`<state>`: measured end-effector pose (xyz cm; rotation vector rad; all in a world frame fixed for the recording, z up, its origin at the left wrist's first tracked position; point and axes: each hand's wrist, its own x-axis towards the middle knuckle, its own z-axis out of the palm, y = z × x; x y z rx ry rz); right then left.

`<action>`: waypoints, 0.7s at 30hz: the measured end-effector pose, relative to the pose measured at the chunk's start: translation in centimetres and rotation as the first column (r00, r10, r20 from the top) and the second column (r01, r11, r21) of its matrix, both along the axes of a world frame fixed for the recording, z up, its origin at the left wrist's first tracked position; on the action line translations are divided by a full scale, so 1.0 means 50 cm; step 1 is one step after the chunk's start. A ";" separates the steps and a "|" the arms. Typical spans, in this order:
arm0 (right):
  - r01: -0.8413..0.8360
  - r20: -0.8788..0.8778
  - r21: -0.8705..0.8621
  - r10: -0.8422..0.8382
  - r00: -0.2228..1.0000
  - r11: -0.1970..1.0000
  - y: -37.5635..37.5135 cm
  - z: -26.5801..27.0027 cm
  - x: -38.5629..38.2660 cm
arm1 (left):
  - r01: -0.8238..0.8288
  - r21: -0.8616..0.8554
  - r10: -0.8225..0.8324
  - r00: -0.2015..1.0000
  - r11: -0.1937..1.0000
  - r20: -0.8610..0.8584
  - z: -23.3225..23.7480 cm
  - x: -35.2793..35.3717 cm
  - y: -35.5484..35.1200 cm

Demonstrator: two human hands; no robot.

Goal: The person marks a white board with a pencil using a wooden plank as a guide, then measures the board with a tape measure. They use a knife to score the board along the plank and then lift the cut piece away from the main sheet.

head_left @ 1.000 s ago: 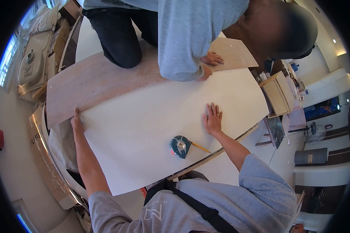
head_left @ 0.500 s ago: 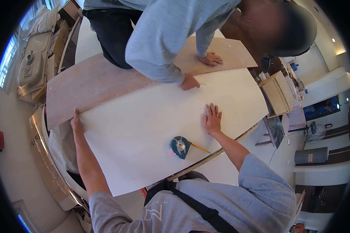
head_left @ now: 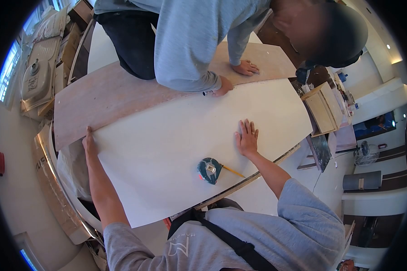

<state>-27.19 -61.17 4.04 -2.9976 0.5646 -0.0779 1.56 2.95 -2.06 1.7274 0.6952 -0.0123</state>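
My left hand [head_left: 90, 143] grips the left end, its thumb on the lower edge of a long brown board [head_left: 108, 99] beside the corner of a white sheet [head_left: 167, 149]; its other fingers are hidden underneath. My right hand [head_left: 247, 139] lies flat on the white sheet, fingers spread, holding nothing. Left of that arm, a dark green tape measure [head_left: 209, 170] and a yellow pencil [head_left: 233, 171] rest on the sheet. Across from me, a co-worker's hand [head_left: 223, 86] holds a small tool with a metallic end at the board's edge. The co-worker's other hand [head_left: 245, 67] presses flat on the board.
The co-worker kneels on the board, a dark-trousered leg [head_left: 133, 49] pressing on it. Wrapped panels and a sink [head_left: 38, 72] lean at the left. A wooden box [head_left: 321, 108] stands on the right, with a fan [head_left: 366, 153] and a grey roll [head_left: 362, 181] farther off.
The co-worker's tool hand and forearm have shifted slightly to the right and up along the board's edge, and the tool's metallic end now shows. My hands have stayed put.
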 end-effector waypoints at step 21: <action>0.011 -0.026 0.004 -0.011 1.000 1.000 0.006 0.007 0.001 | -0.002 -0.052 0.002 1.000 0.999 -0.005 0.024 -0.014 -0.017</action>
